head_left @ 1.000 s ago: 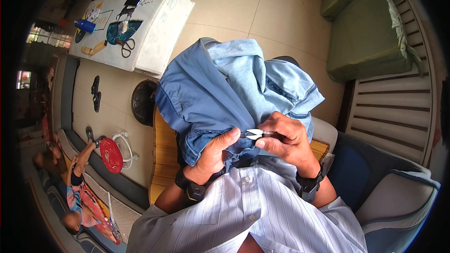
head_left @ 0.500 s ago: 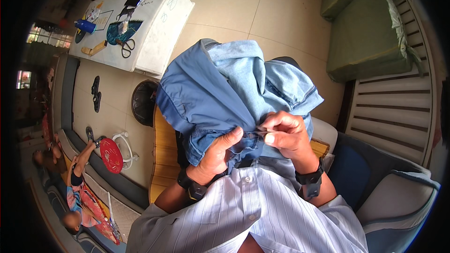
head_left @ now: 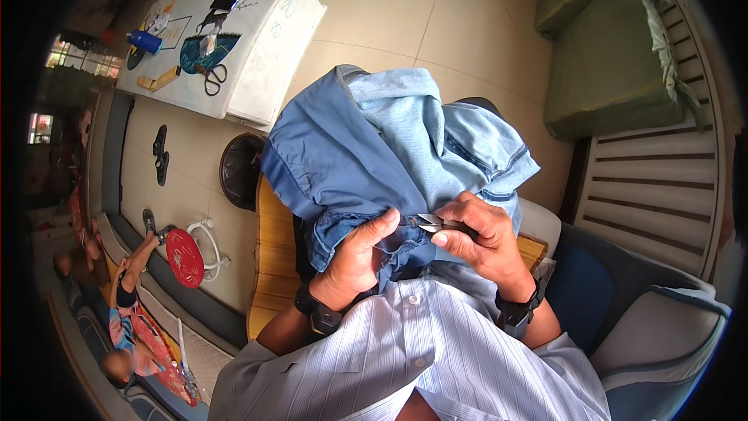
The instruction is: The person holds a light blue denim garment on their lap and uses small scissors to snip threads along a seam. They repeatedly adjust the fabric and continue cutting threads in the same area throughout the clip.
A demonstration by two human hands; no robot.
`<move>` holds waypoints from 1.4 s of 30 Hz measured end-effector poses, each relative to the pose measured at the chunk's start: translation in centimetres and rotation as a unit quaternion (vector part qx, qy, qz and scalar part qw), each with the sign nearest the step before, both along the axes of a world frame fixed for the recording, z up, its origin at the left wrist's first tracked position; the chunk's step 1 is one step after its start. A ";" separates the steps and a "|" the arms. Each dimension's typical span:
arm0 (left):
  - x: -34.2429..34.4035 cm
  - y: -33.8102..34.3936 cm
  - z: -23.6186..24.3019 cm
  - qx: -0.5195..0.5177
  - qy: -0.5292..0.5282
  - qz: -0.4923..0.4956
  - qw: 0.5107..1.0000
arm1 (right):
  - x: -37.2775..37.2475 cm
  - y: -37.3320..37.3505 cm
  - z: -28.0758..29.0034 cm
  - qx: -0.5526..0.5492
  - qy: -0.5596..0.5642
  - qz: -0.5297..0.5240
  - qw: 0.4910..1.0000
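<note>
Rumpled denim lies over my lap, with a medium blue part [head_left: 327,156] on the left and a pale blue, inside-out-looking part [head_left: 397,125] on the right. My left hand [head_left: 354,257] is closed on the darker edge, its thumb lying across the folded fabric. Small thread snips [head_left: 429,222] with pointed silver blades are pinched in my right hand [head_left: 487,245]; their tips point left at a narrow strip of denim, close beside the left thumb. Whether the blades touch the cloth I cannot tell.
Scissors [head_left: 214,79] and small objects lie on a white table [head_left: 265,62]. A black bin [head_left: 238,171], red stool [head_left: 185,257], green covered furniture [head_left: 608,78] and slatted bed base [head_left: 647,195] surround me. Another person [head_left: 136,320] reclines at the left.
The snips' blades, barely visible half a second ago, show clearly again between my hands. My right fingers have shifted slightly around them; my left hand stays on the denim.
</note>
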State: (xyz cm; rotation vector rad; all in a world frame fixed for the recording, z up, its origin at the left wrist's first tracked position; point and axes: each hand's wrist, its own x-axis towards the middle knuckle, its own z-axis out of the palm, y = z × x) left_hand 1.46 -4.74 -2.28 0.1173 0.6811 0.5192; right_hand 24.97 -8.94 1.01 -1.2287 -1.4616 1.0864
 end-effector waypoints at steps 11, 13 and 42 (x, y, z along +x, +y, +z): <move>0.0 -0.3 -0.1 0.020 0.012 0.021 0.999 | -0.4 0.2 -0.5 0.057 -0.044 0.001 0.997; 0.1 -0.2 0.3 0.014 0.008 0.026 1.000 | -0.5 0.3 -0.6 0.064 -0.046 0.003 0.997; 0.9 0.4 2.0 -0.005 -0.017 0.017 1.000 | -0.7 0.2 -2.2 -0.081 0.277 -0.090 0.953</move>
